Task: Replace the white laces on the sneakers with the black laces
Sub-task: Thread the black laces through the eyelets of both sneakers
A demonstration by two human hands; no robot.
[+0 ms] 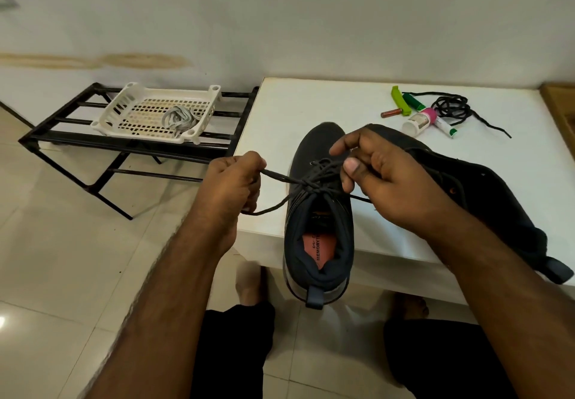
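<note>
Fingers [249, 165] pinch black lace [280, 177] | sneaker [317, 212] toe points away

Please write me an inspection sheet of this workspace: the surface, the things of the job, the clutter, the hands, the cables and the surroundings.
Surface: white table, glossy.
Job's things: dark fabric sneaker at the near edge, threaded with a black lace; second dark sneaker on its side; spare coiled black lace; pale grey laces in a white perforated plastic tray.
Clutter: green clip, small tubes and a white bottle at the far side of the table.
Hands: left hand grips a lace end; right hand pinches the lace near the knot.
Cables: nothing seen.
Surroundings: black metal rack, tiled floor, white wall.
</note>
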